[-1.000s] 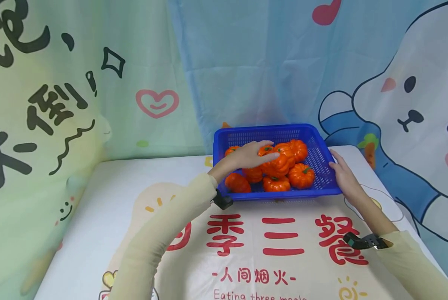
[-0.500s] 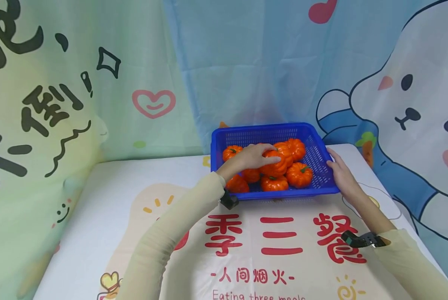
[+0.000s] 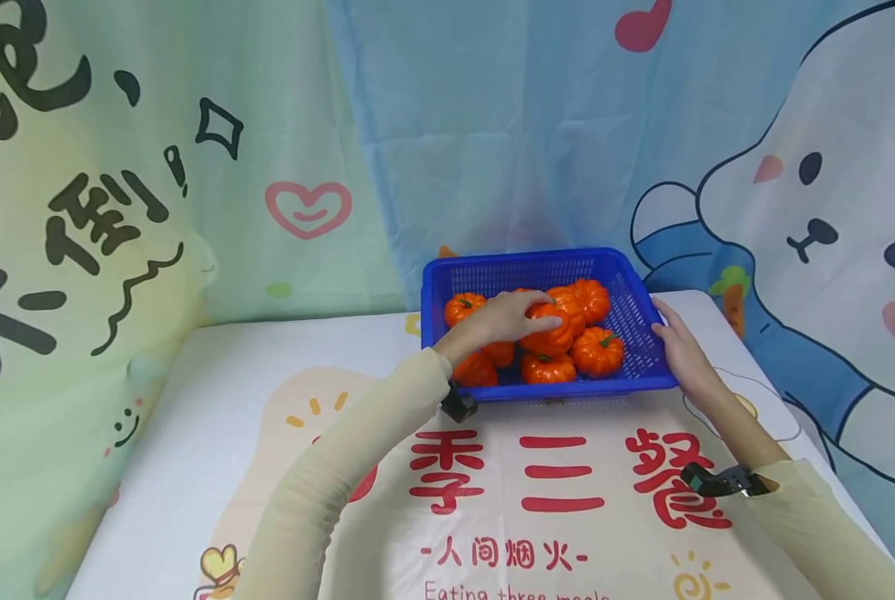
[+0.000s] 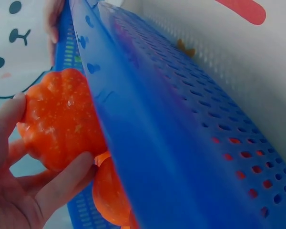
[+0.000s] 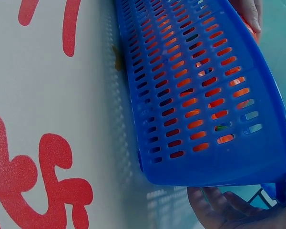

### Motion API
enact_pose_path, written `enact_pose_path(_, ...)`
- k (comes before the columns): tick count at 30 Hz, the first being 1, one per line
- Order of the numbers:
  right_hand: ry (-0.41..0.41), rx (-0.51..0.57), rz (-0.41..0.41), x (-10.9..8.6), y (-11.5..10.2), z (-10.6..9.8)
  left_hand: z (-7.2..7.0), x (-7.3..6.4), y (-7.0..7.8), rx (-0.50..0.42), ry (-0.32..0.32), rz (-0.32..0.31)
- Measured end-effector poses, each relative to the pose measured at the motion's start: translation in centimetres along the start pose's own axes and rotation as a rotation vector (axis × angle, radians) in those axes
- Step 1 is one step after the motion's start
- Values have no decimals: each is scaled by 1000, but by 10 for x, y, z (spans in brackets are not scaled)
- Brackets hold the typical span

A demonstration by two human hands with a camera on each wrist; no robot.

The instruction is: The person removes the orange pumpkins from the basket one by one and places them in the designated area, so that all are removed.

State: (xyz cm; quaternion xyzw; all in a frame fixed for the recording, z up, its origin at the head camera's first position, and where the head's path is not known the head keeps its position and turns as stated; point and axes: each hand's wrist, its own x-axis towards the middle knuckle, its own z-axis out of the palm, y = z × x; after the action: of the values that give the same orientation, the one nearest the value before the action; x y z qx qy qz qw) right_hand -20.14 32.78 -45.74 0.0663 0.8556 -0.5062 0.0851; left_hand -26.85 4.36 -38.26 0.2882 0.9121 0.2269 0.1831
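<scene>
While left hand point(image 3: 511, 317) grips orange pumpkin point(image 3: 551, 335), well left of right hand point(image 3: 685, 348), which holds blue basket point(image 3: 567, 390)

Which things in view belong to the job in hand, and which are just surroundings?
Part of the job:
- left hand, gripping a pumpkin
- gripped orange pumpkin
- other orange pumpkins in the basket
- perforated blue basket
- right hand, holding the basket's right end

Just surroundings:
- printed tablecloth
- cartoon backdrop
</scene>
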Motion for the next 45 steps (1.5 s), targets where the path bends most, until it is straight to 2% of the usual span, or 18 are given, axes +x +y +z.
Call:
enact_pose_path(5, 1, -5, -3, -1, 0, 0, 1, -3, 0, -9, 16, 30)
enact_pose_path(10, 3, -3, -5, -1, -1, 1, -1, -10, -2, -58, 52, 79)
enact_pose_path(15, -1, 9, -5, 0, -2, 1, -8, -20, -8, -95, 110, 100)
enact_pose_path(20, 8, 16, -3, -1, -3, -1, -18, -33, -18, -142, 136, 108)
enact_pose_path(24, 8, 17, -1, 0, -3, -1, -25, -46, -33, -191, 177, 117)
enact_pose_path(31, 12, 15, 1, 0, 0, -3, -39, -66, -66, -276, 301, 179)
enact_pose_path(37, 8, 28, 0, -1, 2, -2, -51, -80, -89, -396, 408, 147)
enact_pose_path(40, 7, 28, -8, -1, 2, -1, -54, -88, -99, -421, 428, 133)
enact_pose_path(45, 4, 24, -10, -2, 0, 0, -51, -101, -112, -426, 454, 148)
